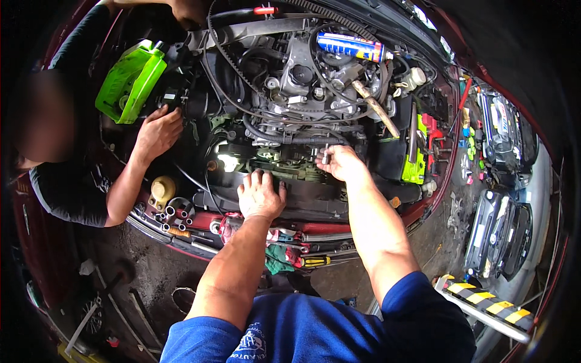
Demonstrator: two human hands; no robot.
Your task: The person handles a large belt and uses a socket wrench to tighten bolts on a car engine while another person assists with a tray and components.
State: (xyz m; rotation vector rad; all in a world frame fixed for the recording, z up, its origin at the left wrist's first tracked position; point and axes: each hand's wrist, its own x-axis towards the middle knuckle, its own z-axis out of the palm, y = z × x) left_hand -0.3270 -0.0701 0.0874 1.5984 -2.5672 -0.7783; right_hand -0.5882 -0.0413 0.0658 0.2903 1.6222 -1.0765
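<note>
At the front of the engine bay, my left hand (262, 195) lies palm down on the black panel (302, 196) along the front edge, fingers stretched forward, holding nothing. My right hand (344, 163) is closed in a pinch on a small silvery metal piece (326, 156), roughly cylindrical; whether it is a socket or a bolt I cannot make out. Just ahead of it runs a black corrugated hose (290, 138), in front of the engine (299, 72). A lit patch shows pulleys (229, 158) down in the gap left of my hands.
At left, another person's hand (158, 132) touches a black part beside a green light (130, 81). A blue spray can (354, 46) and a wooden handle (376, 109) lie on the engine. Wrenches (175, 212) and a screwdriver (316, 261) rest along the front edge.
</note>
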